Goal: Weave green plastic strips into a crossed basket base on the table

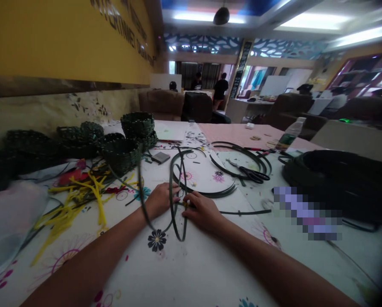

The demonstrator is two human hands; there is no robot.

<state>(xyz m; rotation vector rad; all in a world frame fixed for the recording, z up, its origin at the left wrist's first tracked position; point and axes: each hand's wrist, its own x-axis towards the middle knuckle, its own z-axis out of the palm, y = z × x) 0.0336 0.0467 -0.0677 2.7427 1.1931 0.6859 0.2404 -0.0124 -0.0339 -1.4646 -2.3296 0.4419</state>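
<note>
My left hand [162, 199] is closed, with fingertips pinching dark green flat strips [180, 238] that cross and loop between my hands. From the right, my right hand [204, 211] pinches the same strips where they cross, and a small yellow bit shows at its fingertips. The strips bend into tall narrow loops standing above the table. One long strip [251, 212] sticks out to the right beyond my right hand. Just behind my hands, more curved dark green strips [216, 195] lie on the flowered tablecloth. Parts of the crossing are hidden behind my fingers.
Dark green woven baskets [119, 151] stand at the back left, near yellow ties [96, 187] and a grey box [160, 157]. Black-handled scissors [255, 174], a plastic bottle [290, 134] and a large dark strip coil [338, 183] are on the right. People are in the background.
</note>
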